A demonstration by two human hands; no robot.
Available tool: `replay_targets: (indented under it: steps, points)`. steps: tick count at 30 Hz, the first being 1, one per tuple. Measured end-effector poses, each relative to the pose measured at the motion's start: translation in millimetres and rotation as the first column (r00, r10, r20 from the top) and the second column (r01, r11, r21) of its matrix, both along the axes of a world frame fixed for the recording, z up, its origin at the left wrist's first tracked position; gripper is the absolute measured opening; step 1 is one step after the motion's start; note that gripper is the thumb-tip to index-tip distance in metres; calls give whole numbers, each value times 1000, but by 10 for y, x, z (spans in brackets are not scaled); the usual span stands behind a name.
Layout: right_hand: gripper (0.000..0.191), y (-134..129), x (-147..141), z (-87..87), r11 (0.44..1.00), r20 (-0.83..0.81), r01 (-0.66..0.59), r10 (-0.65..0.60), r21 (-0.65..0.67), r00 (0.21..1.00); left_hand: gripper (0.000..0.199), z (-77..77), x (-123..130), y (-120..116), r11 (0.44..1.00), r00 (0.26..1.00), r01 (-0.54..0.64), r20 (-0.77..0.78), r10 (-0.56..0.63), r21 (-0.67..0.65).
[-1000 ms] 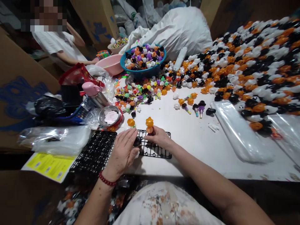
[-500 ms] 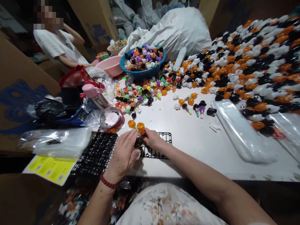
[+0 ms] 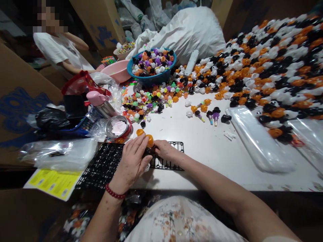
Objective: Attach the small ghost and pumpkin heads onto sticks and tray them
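My left hand [image 3: 132, 161], with a red bead bracelet, lies over the left part of a black plastic grid [image 3: 174, 164], its fingers close together on an orange piece [image 3: 149, 141]. From the right, the fingertips of my right hand [image 3: 165, 150] pinch the same orange piece. A second orange piece [image 3: 140, 132] sits just beyond my left fingertips. What lies beneath my left palm is mostly hidden. More black grids [image 3: 101, 164] are stacked to the left of my hands.
A blue basin [image 3: 151, 79] of small toys stands at the back, with loose toys before it. Orange, white and black pieces [image 3: 252, 74] heap at right, near plastic bags [image 3: 259, 144]. A pink-lidded flask [image 3: 101, 104] and round tin [image 3: 117, 127] stand left. A person [image 3: 60, 50] is back left.
My left hand has shifted slightly left and now covers the dark piece that showed between my hands. The near orange piece sits a little lower, partly behind my left fingers.
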State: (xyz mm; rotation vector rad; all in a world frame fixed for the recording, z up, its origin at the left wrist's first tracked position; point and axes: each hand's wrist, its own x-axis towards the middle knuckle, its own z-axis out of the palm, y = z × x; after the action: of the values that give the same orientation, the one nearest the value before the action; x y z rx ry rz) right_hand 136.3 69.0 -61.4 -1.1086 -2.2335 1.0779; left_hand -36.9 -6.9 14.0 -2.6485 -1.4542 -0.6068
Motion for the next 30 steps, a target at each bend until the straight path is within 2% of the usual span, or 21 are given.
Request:
replay_targets:
  steps: [5,8,14,17,20,22,23,24,26,27,28,30]
  points:
    - [17,-9,-58,-102,995,33,-52,50,87,998,54,22,47,71,1000,996,15,-93,-17,-24]
    - [14,-46,-67,-168,985,44,-41,34,170,998,49,7,38,99,1000,995,10,-102,-12,-26]
    - [7,-149,-108,-328,917,151,-87,30,390,988,44,-95,-64,168,997,995,51,-86,-46,50]
    - [7,-131,-128,-382,917,123,-89,44,389,991,44,-157,-105,212,995,995,64,-80,-57,79]
    - [13,16,55,-323,947,-8,-4,7,320,1000,46,-168,-127,228,993,995,67,-84,-58,98]
    - [22,210,357,-229,947,-99,156,-133,281,986,47,-143,-136,222,991,994,69,-93,-58,114]
    - [25,330,552,-177,924,-104,273,-254,267,962,47,-123,-139,216,990,994,70,-97,-59,123]
    - [26,457,763,-128,878,-66,398,-396,265,916,49,-102,-140,211,989,993,71,-99,-58,130]
    - [26,699,1181,-52,717,68,618,-669,322,740,52,-63,-136,204,986,994,74,-95,-60,150]
    - [26,798,1364,-30,653,131,671,-744,350,655,53,-50,-131,203,984,994,76,-95,-61,161]
    - [25,875,1519,-20,615,159,699,-781,365,604,54,-41,-124,204,982,994,78,-95,-62,170]
    - [19,955,1727,-27,595,192,713,-800,371,568,54,-37,-103,207,979,993,81,-94,-65,185]
